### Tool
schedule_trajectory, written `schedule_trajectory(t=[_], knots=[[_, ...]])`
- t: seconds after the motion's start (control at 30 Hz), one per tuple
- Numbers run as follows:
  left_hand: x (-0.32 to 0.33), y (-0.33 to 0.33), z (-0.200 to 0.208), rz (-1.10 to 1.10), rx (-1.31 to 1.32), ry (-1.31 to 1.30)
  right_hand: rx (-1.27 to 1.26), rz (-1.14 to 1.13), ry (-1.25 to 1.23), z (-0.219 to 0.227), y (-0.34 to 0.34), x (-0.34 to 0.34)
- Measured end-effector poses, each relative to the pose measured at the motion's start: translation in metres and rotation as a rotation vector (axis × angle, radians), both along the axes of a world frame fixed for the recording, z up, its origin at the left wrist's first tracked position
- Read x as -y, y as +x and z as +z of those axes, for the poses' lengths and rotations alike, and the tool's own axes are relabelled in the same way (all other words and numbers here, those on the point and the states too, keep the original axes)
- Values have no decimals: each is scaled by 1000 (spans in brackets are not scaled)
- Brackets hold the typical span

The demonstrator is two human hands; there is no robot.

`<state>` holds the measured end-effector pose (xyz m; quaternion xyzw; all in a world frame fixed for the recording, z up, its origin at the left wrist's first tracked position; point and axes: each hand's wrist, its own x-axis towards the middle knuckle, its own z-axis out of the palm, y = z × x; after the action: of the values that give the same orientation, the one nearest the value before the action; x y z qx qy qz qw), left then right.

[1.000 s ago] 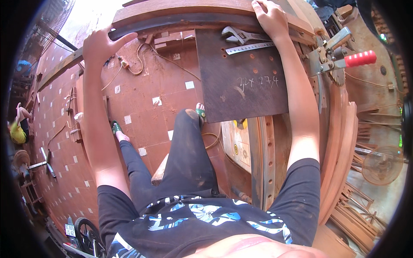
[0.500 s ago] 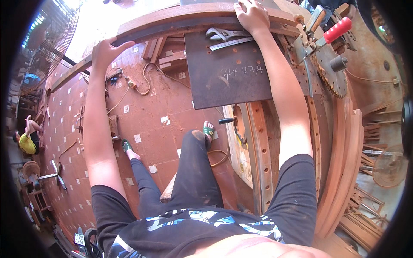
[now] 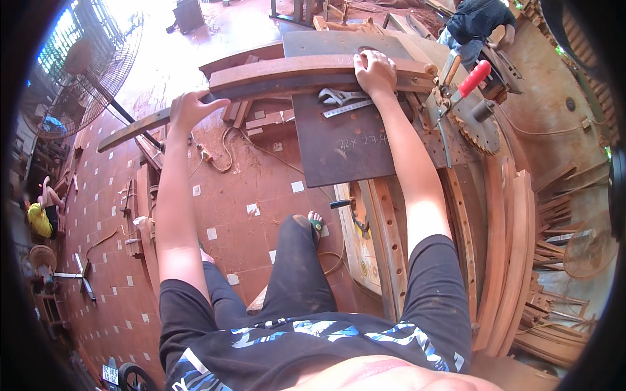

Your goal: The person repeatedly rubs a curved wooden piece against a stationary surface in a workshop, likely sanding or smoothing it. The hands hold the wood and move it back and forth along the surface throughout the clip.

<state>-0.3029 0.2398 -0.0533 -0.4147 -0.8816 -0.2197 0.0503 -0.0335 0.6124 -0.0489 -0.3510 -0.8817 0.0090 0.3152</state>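
Note:
A reddish wooden board (image 3: 274, 70) lies along a long dark bar (image 3: 134, 129), across the far part of a dark machine table (image 3: 345, 146). My left hand (image 3: 189, 112) is on the bar beside the board's left end, its thumb stretched out to the right and its other fingers mostly hidden. Over the board's right half, my right hand (image 3: 376, 73) has its fingers bent onto the wood. An adjustable wrench (image 3: 340, 97) and a short steel ruler (image 3: 347, 108) lie just this side of the bar. Right of them stands a toggle clamp with a red handle (image 3: 474, 78).
A toothed circular saw blade (image 3: 479, 127) stands beside the clamp. Long curved timbers (image 3: 512, 260) lean at the right. Another person (image 3: 479, 26) is at the upper right, and one in yellow (image 3: 40, 220) sits far left. A cable (image 3: 257, 146) crosses the tiled floor; a caged fan (image 3: 85, 72) stands upper left.
The view has tilted, so table, board and hands appear lower, and the person at the upper right shows more. Both hands remain at the bar and board.

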Motion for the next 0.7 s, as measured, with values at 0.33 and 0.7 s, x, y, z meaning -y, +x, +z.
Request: schedule_trajectory(t=[0.33,0.7], knots=[[53,64,1,-10,-123,28,62,8,-29,15,62,56],[106,128,1,6,-113,105,63,126,-2,22,125,103]])
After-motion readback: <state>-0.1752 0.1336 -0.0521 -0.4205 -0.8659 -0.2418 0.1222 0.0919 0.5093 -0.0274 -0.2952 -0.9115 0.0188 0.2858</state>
